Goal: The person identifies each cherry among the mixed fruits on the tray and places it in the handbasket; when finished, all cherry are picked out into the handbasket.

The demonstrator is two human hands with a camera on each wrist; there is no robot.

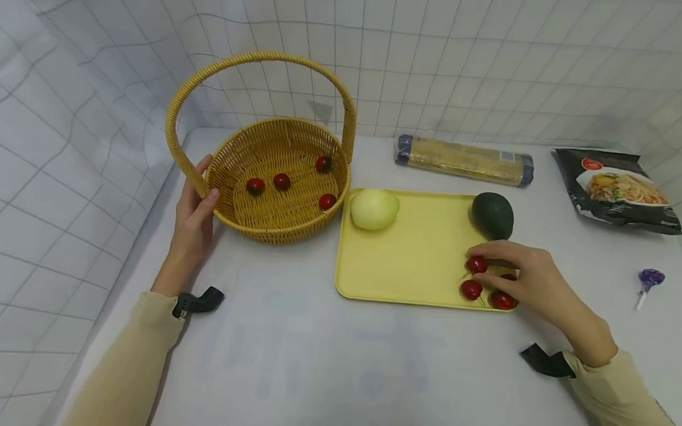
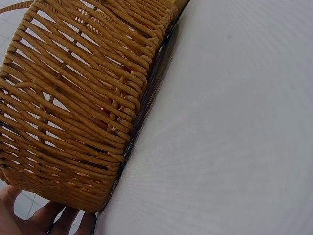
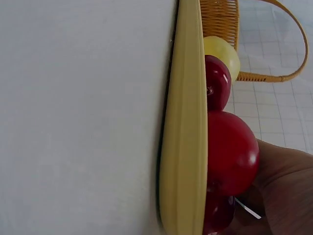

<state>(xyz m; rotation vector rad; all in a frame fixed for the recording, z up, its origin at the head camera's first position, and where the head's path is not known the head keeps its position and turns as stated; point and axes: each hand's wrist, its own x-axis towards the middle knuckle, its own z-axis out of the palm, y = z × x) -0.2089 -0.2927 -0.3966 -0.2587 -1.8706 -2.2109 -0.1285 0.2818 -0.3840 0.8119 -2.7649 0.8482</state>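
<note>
At the left, my left hand [image 1: 193, 223] grips the rim of a round wicker basket [image 1: 275, 234], with the thumb over the edge. Several dark red cherries [image 1: 282, 182] lie inside the basket. My right hand [image 1: 536, 279] is over the right end of a yellow tray [image 1: 407, 256] and pinches a cherry [image 1: 477, 264] between thumb and fingers. More cherries [image 1: 471, 289] lie just below and beside that hand, one partly hidden by it. On the tray's upper corners sit a pale green round fruit [image 1: 374, 209] and a dark green oval fruit [image 1: 492, 216].
Behind the tray lies a long gold packet [image 1: 464, 160] with dark ends. A black noodle packet [image 1: 620, 190] and a purple-wrapped lollipop [image 1: 651, 278] are to the right. The tall basket handle [image 1: 267, 57] arches upward. White gridded cloth [image 1: 436, 59] rises behind the table.
</note>
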